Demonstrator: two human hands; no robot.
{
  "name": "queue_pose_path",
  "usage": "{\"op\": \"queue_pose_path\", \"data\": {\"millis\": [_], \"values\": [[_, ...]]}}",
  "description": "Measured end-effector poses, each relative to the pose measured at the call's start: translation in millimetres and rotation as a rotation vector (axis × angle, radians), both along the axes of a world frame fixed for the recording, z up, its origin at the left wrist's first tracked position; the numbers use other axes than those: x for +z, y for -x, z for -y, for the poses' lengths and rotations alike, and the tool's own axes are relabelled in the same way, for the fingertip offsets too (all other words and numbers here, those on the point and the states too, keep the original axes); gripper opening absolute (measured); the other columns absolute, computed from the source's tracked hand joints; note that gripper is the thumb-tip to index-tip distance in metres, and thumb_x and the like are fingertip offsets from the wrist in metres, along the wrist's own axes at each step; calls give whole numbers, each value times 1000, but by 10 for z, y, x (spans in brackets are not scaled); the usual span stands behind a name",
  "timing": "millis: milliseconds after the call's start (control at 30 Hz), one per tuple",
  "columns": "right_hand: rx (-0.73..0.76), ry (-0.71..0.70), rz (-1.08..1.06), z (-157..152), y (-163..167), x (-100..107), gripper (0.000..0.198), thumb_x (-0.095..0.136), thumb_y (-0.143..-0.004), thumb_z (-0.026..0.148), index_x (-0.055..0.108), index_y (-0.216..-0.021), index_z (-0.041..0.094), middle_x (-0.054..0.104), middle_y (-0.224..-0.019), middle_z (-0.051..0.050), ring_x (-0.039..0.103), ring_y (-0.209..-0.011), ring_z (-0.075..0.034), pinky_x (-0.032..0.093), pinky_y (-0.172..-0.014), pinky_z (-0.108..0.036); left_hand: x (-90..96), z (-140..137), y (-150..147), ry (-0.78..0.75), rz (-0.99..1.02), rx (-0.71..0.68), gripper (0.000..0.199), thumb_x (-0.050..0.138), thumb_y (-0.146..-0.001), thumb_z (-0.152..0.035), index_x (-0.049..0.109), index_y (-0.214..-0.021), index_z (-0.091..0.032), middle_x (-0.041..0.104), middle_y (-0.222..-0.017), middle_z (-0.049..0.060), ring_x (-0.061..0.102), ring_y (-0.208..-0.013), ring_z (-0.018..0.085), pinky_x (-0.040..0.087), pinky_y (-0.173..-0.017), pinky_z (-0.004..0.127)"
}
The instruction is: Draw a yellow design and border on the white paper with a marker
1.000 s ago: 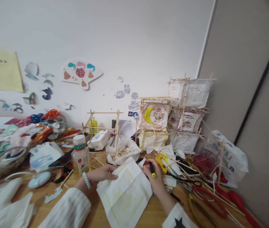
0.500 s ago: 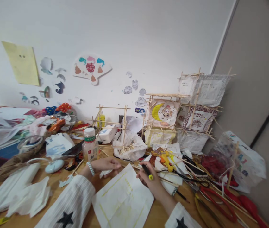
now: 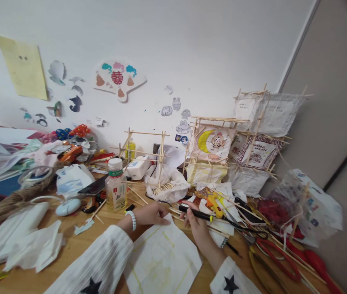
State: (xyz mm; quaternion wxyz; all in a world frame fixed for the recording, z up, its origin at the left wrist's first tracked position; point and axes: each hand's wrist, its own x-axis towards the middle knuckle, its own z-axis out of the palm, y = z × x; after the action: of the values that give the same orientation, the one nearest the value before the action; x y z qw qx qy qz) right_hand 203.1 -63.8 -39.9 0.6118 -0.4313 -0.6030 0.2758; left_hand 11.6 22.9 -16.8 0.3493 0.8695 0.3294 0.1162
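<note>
A white sheet of paper (image 3: 164, 261) with yellow lines and a faint yellow drawing lies on the table in front of me. At its top corner is my left hand (image 3: 150, 214), wearing a white beaded bracelet; its fingers are bent in and pinch the paper's edge. Above the sheet's right side, my right hand (image 3: 196, 222) grips a black marker (image 3: 198, 213) with a yellow end, held nearly level. Just left of my left wrist lies a small black piece (image 3: 130, 208), perhaps a cap.
A drink bottle (image 3: 116, 185) stands behind my left hand. Stick frames with drawn panels (image 3: 213, 143) stand at the back right. Red-handled scissors (image 3: 279, 259), a yellow glue gun (image 3: 214, 204) and sticks crowd the right. A white mouse (image 3: 68, 207) and crumpled tissue (image 3: 35, 247) lie left.
The marker has swung from pointing down toward me to lying level across my right hand. My left hand has moved right onto the paper's corner. The view has shifted slightly.
</note>
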Motion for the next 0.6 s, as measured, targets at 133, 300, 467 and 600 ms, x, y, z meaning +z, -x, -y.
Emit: {"op": "queue_pose_path", "data": {"millis": [133,300,467,600], "values": [[39,41,-68,-53,-13,-28,37,52,-81,53,60,-90,18,58,-66,-1,49,-49,-13,42,-47,-24,20,39,-23,-102,-12,-29,25,63,-63,-38,53,-58,-16,48,-57,-4,41,-54,10,30,-51,22],[109,210,-84,-63,44,-78,33,57,-75,51,54,-70,18,42,-41,7,35,-33,-8,26,-33,-18,32,31,-4,-92,-68,-64,19,64,-60,-34,57,-62,-16,54,-60,-2,45,-57,12,31,-51,22],[111,270,-106,-59,96,-105,29,53,-75,46,51,-69,18,44,-37,7,34,-30,-7,23,-31,-17,50,83,-50,-188,-135,10,23,63,-62,-39,59,-61,-17,56,-60,0,45,-55,13,30,-50,23],[29,217,-148,-65,87,-108,27,51,-76,43,47,-64,19,37,-39,9,32,-33,-8,26,-34,-19,76,204,-126,-306,-231,111,36,61,-65,-53,62,-67,-17,61,-65,3,49,-55,15,29,-49,25]]}}
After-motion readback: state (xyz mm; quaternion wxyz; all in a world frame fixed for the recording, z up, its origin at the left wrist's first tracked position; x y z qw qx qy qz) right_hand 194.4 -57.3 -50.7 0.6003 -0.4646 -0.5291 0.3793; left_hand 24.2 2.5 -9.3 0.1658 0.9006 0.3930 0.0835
